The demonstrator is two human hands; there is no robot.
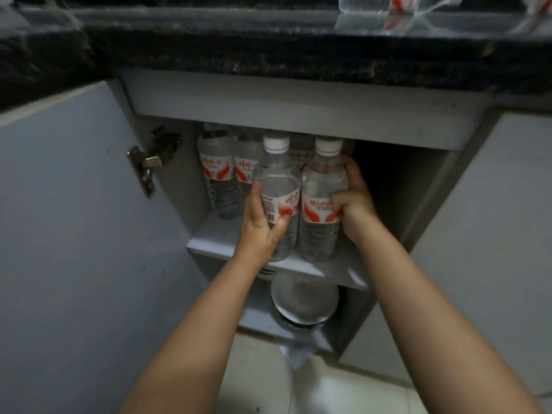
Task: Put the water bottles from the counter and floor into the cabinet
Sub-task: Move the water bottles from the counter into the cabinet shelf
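1. Head view: two clear plastic water bottles with white screw caps and red-and-white labels stand upright side by side at the front edge of the grey upper shelf (227, 234) inside the open grey cabinet (298, 115). The left bottle (279, 186) shows a barcode on its label; the right bottle (324, 198) touches it along its side.
2. Behind them, toward the shelf's back left corner, more clear labelled bottles (216, 171) stand upright in a row, close together.
3. The left hand (260, 225) wraps the left bottle at label height, thumb across the front, fingers curled round its left side in a firm grip.
4. The right hand (355, 201) clasps the right bottle from its right side, fingers curled closed round the label and shoulder.
5. The right part of the shelf is dark, and what is there cannot be made out.
6. Under the shelf, a round shiny metal bowl-like vessel (304, 300) sits in the lower compartment.
7. The grey cabinet door (74, 219) hangs open at left, with a metal hinge (149, 162) on its inner face.
8. Above, a dark speckled stone counter (268, 55) carries further clear bottles (397, 10) near its far right edge, blurred.
9. Pale floor tiles (328, 389) lie below.
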